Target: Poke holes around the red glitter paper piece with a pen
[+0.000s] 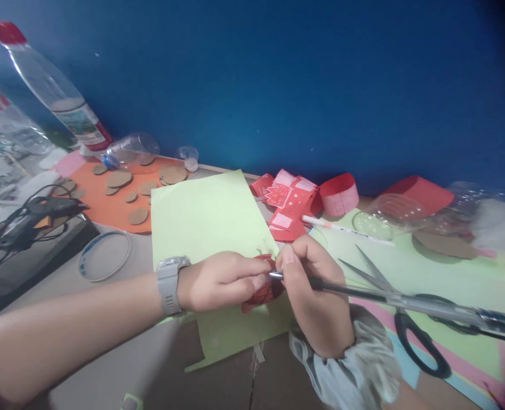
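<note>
The work stands partway, in my judgement. The red patterned piece (264,293) rests on the light green sheet (205,219), near its lower right part. The left hand (224,280) lies flattened over it, fingers straight and together, fingertips pressing on the piece; it appears to grip nothing. The right hand (318,293) is closed in a pinch round a pen (372,295), the tip at the piece's edge. A few faint strokes show beyond the piece, too small to read; how much outline is complete cannot be told. The sheet has not been cut round the piece.

Surroundings: cardboard discs (119,179), already cut, lie on an orange sheet (90,191); red paper strips (292,196) sit beyond the hands.

Obstructions: the left fingers cover much of the piece. Scissors (423,348) lie with blades spread beside the right hand, and the pen's rear crosses them in view.
</note>
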`<state>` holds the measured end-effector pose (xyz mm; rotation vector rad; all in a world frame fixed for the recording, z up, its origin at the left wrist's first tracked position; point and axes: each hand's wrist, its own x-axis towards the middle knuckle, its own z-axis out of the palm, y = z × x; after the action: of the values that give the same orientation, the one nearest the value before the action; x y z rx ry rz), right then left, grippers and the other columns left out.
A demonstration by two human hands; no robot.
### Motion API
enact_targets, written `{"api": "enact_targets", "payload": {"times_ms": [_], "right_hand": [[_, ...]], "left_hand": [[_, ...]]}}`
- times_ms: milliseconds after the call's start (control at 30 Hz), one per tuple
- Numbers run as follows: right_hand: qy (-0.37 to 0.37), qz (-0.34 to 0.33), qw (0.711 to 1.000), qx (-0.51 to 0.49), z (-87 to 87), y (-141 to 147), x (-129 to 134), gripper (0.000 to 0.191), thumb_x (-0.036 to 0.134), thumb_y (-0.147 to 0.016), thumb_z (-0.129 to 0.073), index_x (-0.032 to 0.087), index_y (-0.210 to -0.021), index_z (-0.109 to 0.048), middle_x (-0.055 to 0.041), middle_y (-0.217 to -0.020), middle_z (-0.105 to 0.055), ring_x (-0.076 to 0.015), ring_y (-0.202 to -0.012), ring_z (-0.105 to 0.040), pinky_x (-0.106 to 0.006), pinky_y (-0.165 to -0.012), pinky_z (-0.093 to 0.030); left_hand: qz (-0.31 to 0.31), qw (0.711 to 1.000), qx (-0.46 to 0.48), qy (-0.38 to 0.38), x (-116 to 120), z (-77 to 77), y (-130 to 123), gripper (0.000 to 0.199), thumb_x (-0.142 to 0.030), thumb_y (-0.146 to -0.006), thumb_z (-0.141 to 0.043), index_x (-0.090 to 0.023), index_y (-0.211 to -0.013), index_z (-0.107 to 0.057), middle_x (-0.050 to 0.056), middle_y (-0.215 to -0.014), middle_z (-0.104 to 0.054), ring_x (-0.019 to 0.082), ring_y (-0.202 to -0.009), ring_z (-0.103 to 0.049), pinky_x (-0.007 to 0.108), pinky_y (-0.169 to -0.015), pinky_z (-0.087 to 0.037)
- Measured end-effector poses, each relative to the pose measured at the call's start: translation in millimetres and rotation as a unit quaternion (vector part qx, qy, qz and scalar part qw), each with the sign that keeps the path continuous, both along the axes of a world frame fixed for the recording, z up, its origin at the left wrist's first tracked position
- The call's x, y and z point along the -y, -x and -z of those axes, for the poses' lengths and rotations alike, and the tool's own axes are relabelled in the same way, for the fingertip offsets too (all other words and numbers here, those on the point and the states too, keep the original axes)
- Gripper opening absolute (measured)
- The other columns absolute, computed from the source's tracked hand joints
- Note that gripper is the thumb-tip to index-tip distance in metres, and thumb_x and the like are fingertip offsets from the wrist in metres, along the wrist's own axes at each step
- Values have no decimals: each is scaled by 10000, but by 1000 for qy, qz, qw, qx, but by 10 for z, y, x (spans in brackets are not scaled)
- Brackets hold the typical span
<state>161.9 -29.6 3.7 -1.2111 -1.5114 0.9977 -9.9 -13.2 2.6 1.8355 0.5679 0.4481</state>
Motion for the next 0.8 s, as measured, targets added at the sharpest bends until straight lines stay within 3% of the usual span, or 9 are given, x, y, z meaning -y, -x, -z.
{"api": "enact_targets", "payload": {"times_ms": [233, 800], "right_hand": [[8, -3, 1000, 8, 40, -14, 12, 266, 220, -893, -437, 211, -633, -386, 39, -561, -410, -104, -507, -400, -228, -475, -347], [22, -4, 1000, -4, 49, -3, 6, 292, 266, -899, -469, 212, -629, -374, 52, -549, -398, -97, -499, -388, -223, -473, -352]], "left_hand": [[-2, 1000, -27, -2, 2, 21, -13, 261, -294, -995, -352, -159, -814, -481, 0, -669, -583, 99, -601, -533, 181, -624, -427], [-14, 998, -51, -20, 9, 31, -22, 229, -260, -990, -365, -164, -822, -487, -16, -667, -602, 80, -593, -546, 148, -625, -419]]}}
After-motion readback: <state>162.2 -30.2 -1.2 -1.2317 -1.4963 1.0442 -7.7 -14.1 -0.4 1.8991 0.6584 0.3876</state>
